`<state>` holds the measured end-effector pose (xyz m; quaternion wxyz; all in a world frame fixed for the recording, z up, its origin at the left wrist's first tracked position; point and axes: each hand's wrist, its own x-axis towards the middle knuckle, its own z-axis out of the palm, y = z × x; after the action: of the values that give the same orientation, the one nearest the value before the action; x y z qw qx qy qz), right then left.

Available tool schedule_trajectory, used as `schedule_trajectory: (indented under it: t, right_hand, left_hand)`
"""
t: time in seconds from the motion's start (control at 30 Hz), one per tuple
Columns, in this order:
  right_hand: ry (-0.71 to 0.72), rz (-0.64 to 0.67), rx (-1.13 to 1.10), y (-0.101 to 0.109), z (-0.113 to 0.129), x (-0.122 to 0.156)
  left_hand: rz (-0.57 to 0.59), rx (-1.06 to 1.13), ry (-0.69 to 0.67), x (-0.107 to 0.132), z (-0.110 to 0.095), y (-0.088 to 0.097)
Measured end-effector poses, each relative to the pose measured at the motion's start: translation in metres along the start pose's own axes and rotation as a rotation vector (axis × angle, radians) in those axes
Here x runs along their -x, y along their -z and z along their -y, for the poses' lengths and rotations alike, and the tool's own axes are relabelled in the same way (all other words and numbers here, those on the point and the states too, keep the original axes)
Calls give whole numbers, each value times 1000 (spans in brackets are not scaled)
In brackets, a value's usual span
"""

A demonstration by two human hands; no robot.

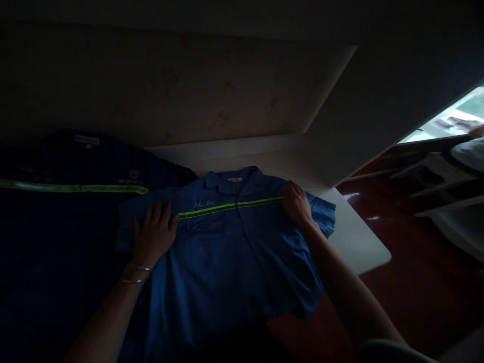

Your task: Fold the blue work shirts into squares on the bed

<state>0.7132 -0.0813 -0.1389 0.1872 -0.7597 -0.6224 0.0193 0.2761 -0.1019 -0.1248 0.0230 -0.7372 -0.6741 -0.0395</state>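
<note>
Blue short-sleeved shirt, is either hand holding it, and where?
The right hand seems to grip the shirt at the end of the stripe, near the sleeve, fingertips hidden. The left hand lies spread on it, not gripping.

I see a blue short-sleeved shirt [227,262] spread front up across the middle of the frame, collar [249,180] toward the top and spread open around a small pale label [235,179]. A yellow-green-edged stripe [204,210] crosses the chest, with pale lettering [200,205] above it on the picture's left. I make out creases toward the lower right, where the body reaches past the counter [359,242] edge; the right-hand sleeve [325,214] looks rumpled.
</note>
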Motion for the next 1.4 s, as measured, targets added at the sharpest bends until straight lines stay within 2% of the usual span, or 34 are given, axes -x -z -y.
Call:
schedule_trajectory:
  t: [0.1,0.2,0.33,0.43,0.53,0.57,0.6,0.67,0.73,0.77,0.83,0.9,0.97,1.07,1.17,1.23,1.3,1.4]
  right_hand:
    - [-18,149,90,-2,-57,17]
    - [3,266,150,0,-104,28]
    - [-42,296,165,10,-145,15]
    - [-161,227,172,20,-161,-2]
    - [-373,5,179,27,-156,-8]
    - [-388,-67,175,27,-151,-5]
    - [-340,-103,169,25,-144,-1]
    - [-95,-21,159,19,-131,13]
    - [151,157,161,11,-126,27]
    - [198,218,165,9,-126,33]
    - [117,238,180,8,-132,35]
    - [-40,191,201,14,-137,26]
    - [-117,123,221,21,-134,7]
    - [-10,68,149,27,-109,-29]
    - [134,228,94,22,-77,-67]
    - [162,388,154,15,-61,-87]
    - [184,523,200,9,-53,-102]
    - [203,602,150,3,-49,-112]
  left_hand:
    - [29,-12,-3,-3,13,-17]
    - [26,-20,-4,-3,17,-22]
    - [30,-5,7,-2,11,-19]
    - [42,-1,17,-3,10,-19]
    - [55,-9,29,-4,11,-19]
    - [61,-10,35,-4,11,-18]
    - [68,-10,40,-4,10,-18]
    - [77,-13,40,-4,9,-16]
    - [74,-24,33,-3,7,-16]
    - [72,-29,30,-2,7,-15]
    - [65,-39,23,-1,6,-14]
    - [59,-54,19,0,5,-8]
    - [47,-70,-3,-5,3,4]
    - [-7,-25,-86,-27,1,27]
    - [-46,82,-163,-69,6,39]
    - [37,116,-159,-99,15,37]
    - [199,140,-149,-121,26,32]
    - [422,225,-154,-138,37,32]
